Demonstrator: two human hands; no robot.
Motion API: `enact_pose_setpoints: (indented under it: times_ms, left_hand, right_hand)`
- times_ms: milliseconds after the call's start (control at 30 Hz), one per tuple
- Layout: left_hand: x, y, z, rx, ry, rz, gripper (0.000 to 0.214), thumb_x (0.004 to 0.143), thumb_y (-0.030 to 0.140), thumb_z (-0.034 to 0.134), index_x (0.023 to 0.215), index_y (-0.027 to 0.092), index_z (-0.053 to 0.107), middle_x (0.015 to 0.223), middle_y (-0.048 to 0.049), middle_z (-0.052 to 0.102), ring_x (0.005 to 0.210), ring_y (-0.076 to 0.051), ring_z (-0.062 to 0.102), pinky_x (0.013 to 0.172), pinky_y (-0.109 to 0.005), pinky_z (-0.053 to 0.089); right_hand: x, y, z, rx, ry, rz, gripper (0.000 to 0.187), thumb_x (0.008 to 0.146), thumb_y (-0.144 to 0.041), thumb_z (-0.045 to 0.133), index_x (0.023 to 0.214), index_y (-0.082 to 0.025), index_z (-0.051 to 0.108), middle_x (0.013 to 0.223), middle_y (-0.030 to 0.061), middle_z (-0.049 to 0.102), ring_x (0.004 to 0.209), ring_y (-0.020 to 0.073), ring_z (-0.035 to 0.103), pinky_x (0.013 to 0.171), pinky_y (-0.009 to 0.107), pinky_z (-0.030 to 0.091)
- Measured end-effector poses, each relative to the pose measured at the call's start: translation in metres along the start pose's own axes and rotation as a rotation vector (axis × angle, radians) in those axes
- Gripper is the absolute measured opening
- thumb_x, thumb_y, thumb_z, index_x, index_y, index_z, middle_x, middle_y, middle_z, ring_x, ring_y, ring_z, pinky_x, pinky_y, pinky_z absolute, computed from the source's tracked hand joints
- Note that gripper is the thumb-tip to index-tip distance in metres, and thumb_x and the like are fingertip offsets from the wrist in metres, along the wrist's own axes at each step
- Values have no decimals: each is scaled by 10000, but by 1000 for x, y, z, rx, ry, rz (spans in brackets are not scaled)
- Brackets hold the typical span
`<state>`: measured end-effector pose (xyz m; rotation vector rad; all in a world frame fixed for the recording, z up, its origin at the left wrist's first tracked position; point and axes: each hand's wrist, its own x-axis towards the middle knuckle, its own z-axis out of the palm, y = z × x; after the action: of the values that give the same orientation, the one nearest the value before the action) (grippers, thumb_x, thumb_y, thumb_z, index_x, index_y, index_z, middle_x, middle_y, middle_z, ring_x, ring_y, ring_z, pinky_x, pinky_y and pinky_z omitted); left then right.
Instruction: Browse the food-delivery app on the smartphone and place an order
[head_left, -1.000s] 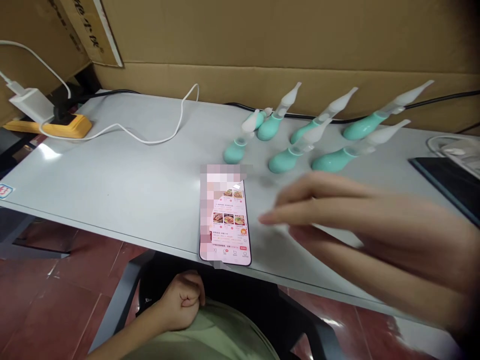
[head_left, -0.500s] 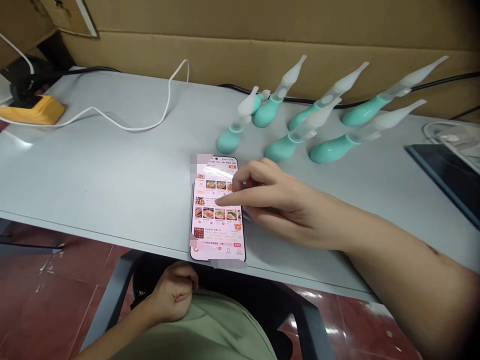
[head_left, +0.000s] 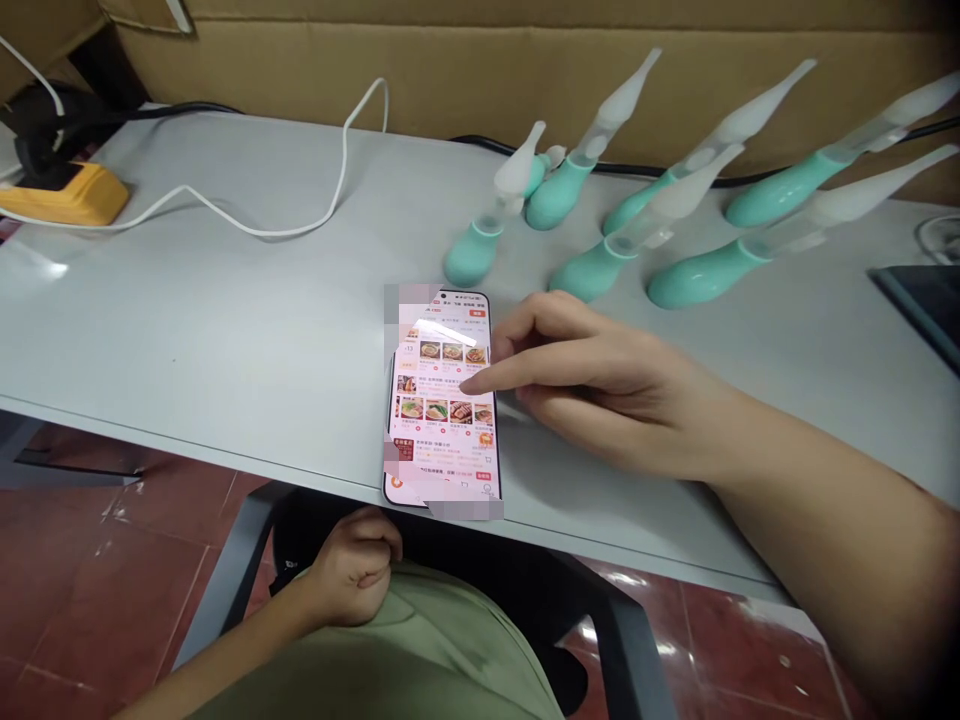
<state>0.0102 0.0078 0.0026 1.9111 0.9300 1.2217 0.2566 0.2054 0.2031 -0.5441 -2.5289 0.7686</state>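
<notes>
Phone (head_left: 442, 400), head view: laid flat at frame centre, by the tabletop's (head_left: 247, 330) front edge, presumably for easy reach.
Right hand (head_left: 600, 372): nothing grasped, index finger extended onto the phone, apparently for tapping.
Left hand (head_left: 360, 570): loosely clenched, lower centre-left; contents hidden.
Teal bulbs (head_left: 592, 272): grouped upper right, seemingly set aside.

Work booth: cardboard walls (head_left: 450, 70), grey table (head_left: 262, 330)

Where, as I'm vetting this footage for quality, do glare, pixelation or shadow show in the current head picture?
In the head view, a pale glare streak crosses the upper screen of the phone; in the same view, pixelated blocks mask its upper-left and bottom edges, a soft shadow darkens the tabletop below the right hand, and the picture's right-hand corners fade dark.
</notes>
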Motion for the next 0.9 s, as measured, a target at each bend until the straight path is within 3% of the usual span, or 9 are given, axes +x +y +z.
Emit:
enact_pose_setpoints:
  times_ms: [267, 533, 700, 900]
  left_hand:
    - [0, 0, -1, 3, 15, 11, 373, 650, -57, 436, 711, 216, 189, 759, 6, 627, 668, -115, 549, 586, -248, 379]
    - [-4, -4, 1, -18, 24, -1, 380, 641, -71, 421, 720, 216, 185, 763, 18, 620, 655, -105, 548, 584, -241, 381]
    - [-3, -2, 1, -19, 24, -5, 388, 663, -71, 429, 732, 219, 180, 759, 19, 622, 657, -108, 557, 580, -241, 386]
    - [-3, -2, 1, -26, 10, -14, 386, 674, -70, 433, 734, 223, 188, 765, 11, 629, 665, -115, 579, 583, -240, 409]
  right_hand:
    - [0, 1, 2, -9, 15, 36, 423, 935, -51, 562, 1155, -330, 790, 1052, 59, 631, 971, 222, 654, 824, 414, 592]
    - [-2, 2, 1, -9, 23, 54, 407, 967, -58, 536, 1238, -270, 753, 1089, 71, 629, 959, 196, 654, 752, 363, 580]
    - [-1, -2, 2, -47, 4, 50, 389, 959, -62, 545, 1150, -293, 793, 1114, 73, 611, 1031, 221, 631, 922, 447, 577]
    - [-1, -5, 5, -58, 4, 77, 439, 994, -92, 501, 1309, -286, 737, 1212, 111, 578, 1196, 271, 595, 1065, 576, 527]
